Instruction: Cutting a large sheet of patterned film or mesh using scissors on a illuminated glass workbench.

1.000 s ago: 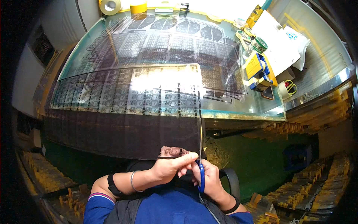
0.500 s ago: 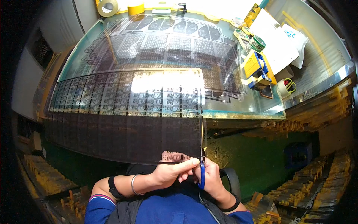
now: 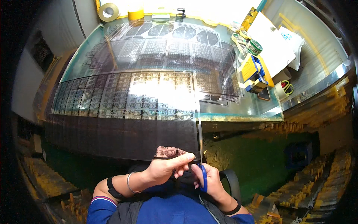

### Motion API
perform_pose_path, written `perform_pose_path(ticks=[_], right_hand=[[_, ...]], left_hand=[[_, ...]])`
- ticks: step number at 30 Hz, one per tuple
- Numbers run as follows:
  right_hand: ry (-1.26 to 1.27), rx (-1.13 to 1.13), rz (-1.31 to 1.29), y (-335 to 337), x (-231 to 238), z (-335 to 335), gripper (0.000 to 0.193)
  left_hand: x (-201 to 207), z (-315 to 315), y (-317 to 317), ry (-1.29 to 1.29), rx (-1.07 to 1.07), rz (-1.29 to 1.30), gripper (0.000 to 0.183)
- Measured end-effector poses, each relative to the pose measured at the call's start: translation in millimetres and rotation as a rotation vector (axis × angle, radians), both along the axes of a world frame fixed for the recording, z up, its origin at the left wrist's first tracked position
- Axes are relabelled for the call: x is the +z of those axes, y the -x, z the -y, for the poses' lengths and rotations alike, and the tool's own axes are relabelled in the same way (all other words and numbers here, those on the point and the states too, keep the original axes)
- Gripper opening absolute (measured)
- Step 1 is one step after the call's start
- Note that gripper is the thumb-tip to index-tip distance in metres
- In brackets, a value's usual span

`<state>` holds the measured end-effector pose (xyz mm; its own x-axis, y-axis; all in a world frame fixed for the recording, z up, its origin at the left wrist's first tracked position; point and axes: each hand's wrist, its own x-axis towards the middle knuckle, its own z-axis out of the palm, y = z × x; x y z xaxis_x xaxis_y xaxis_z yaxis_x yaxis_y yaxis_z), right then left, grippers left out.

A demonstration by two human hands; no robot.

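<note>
A large dark film sheet [image 3: 123, 136] with rows of printed patterns lies partly on the glass table and hangs over its front edge toward me. My left hand [image 3: 166, 168] grips the sheet's near edge close to its right corner, thumb on top; its fingers show through the film below. In my right hand [image 3: 212, 180] are blue-handled scissors [image 3: 204, 179], held with the loop around the fingers. Their blades point away from me along the sheet's right edge, where a narrow strip runs. Whether the blades are apart is hard to see.
On the glass table [image 3: 257, 112] more printed films [image 3: 167, 52] lie beneath and beyond the sheet. At the right stand a yellow-and-blue tape dispenser [image 3: 253, 72], a green tape roll [image 3: 254, 47] and a cup [image 3: 281, 89] with scissors. Tape rolls [image 3: 109, 12] line the back.
The sheet's right edge has shifted a little to the left, and my left hand with it. The scissors stay near the corner, and the gap between my two hands has widened.
</note>
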<state>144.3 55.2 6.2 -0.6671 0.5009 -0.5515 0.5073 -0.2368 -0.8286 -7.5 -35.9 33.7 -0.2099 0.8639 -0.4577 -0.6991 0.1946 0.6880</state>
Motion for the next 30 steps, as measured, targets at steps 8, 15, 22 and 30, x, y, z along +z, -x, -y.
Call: perform_pose_path(ticks=[8,15,22,30], right_hand=[[-0.661,-0.243,-0.732,38.4,25.0,-56.3,0.019],[-1.003,0.138,-0.772,111.3,48.7,-107.5,0.016],[-0.448,0.050,-0.884,101.1,58.8,-40.6,0.013],[0.030,-0.133,-0.822,96.4,23.8,-13.7,0.013]], left_hand=[[14.7,19.1,2.4,-0.011,-0.095,-0.191,0.017],[84.6,48.6,19.0,-0.320,0.000,-1.038,0.019],[197.2,-17.9,107.1,-0.383,0.356,-1.553,0.027],[124.3,-82.6,180.7,0.050,0.129,-1.035,0.034]])
